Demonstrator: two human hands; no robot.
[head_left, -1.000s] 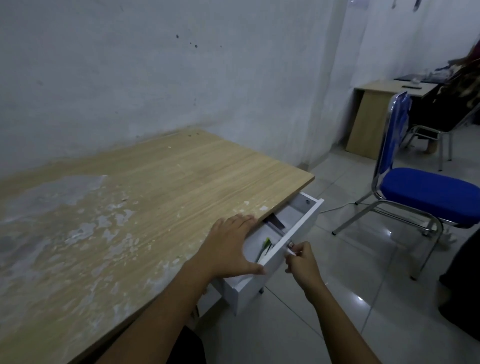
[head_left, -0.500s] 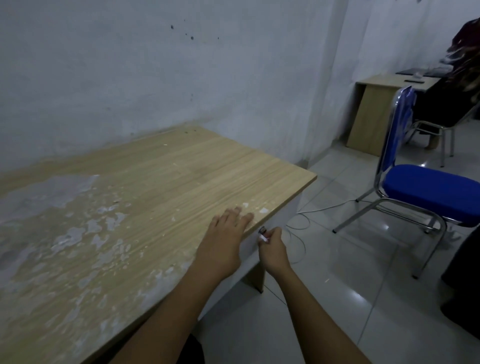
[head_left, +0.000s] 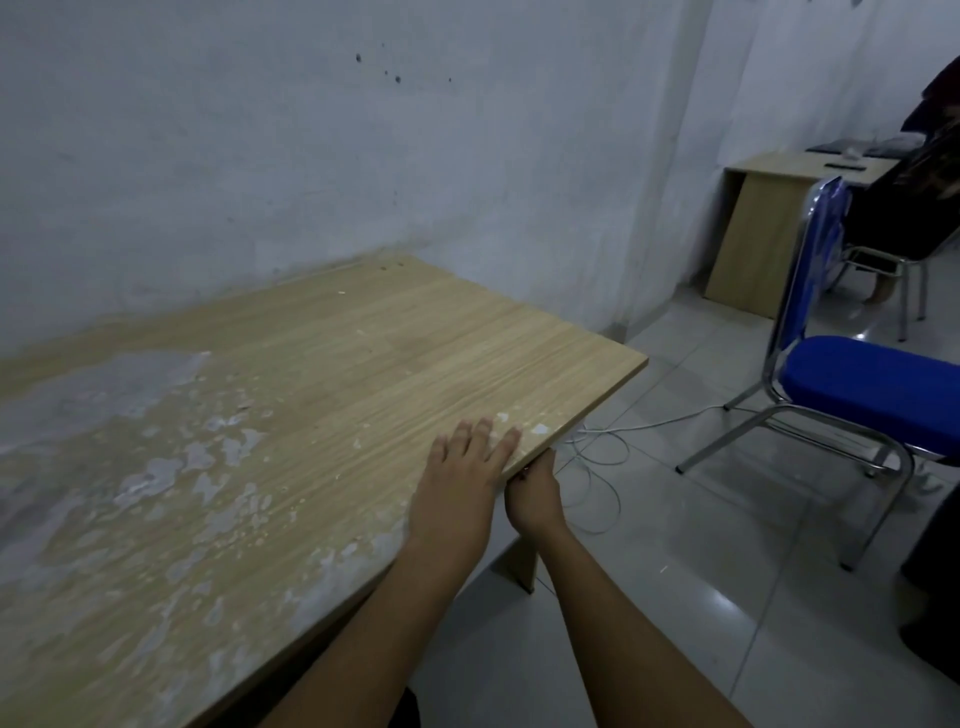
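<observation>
Laminate peels in grey patches across the left half of one wooden desk (head_left: 322, 374), which stands pushed against the pale wall (head_left: 311, 156). Two hands meet at its front edge, near the right corner. The left hand (head_left: 460, 483) lies flat on the top, four fingers straight and spread, gripping nothing. Just beside it, the right hand (head_left: 535, 499) reaches up under the same edge (its fingertips are hidden by the board, so whether it holds anything cannot be told). One white cable (head_left: 597, 452) loops on the tiled floor beyond. Further right stand two chairs, one blue chair (head_left: 872, 384) nearer and one metal-legged chair (head_left: 893, 260) behind it, beside a second desk (head_left: 753, 228).
</observation>
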